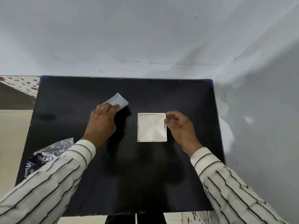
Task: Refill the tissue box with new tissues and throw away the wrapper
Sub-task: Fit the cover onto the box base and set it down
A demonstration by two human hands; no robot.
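A square white tissue box [166,126] stands open near the middle of the black table [145,175], with white tissues [151,127] filling it. My right hand [180,126] rests against the box's right rim, fingers curled and touching its upper right corner. My left hand [101,120] grips the white box lid [119,100], tilted, to the left of the box. The crumpled clear wrapper [47,155] with dark print lies at the table's left edge, partly hidden by my left sleeve.
The table stands against a grey wall behind [145,38] and close to a wall on the right [258,110]. Floor with patterned tiles [21,84] shows beyond the table's left edge.
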